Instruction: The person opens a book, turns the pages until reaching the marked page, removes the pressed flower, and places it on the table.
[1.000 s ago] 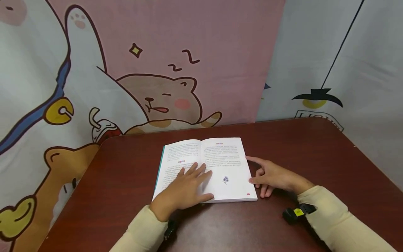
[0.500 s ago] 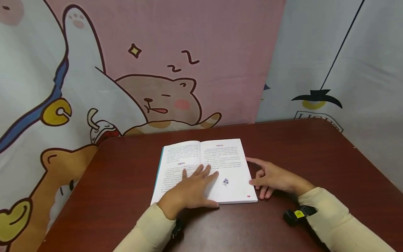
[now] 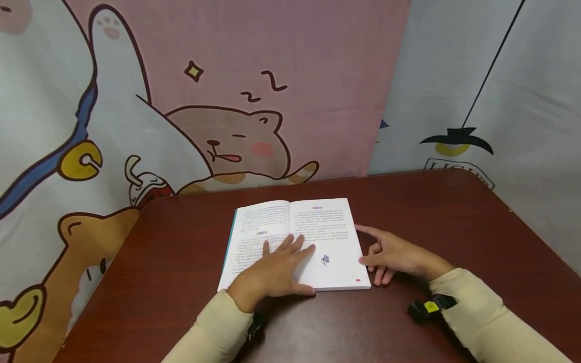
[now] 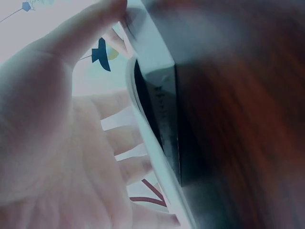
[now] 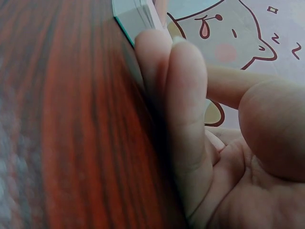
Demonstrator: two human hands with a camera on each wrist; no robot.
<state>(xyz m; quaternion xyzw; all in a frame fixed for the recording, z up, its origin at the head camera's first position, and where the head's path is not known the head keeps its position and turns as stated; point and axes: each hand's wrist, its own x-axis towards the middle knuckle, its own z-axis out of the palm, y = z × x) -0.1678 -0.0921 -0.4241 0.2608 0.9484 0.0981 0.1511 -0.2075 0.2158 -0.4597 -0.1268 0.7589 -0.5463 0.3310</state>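
Note:
An open book (image 3: 324,222) with printed text and a small purple flower drawing lies on the table. My left hand (image 3: 274,275) rests with spread fingers across the lower middle of its pages, its thumb at the near edge. In the left wrist view, the left hand's palm (image 4: 62,162) shows beside the book's gapped near edge (image 4: 152,95). My right hand (image 3: 395,254) is at the book's right edge. Its index finger and thumb reach that edge apart from each other, while the other fingers bend beneath. The right wrist view shows bent fingers (image 5: 186,100) close to the tabletop, partly hiding the book.
A dark red-brown table (image 3: 181,242) bears the book. Behind it hangs a cloth (image 3: 327,91) printed with cartoon animals, with a paler cloth (image 3: 535,101) to the right. A black wrist device (image 3: 428,307) is strapped at the right sleeve.
My left hand has slid slightly to the right and nearer over the pages, its thumb now at the near edge. The right hand and the book look nearly unchanged.

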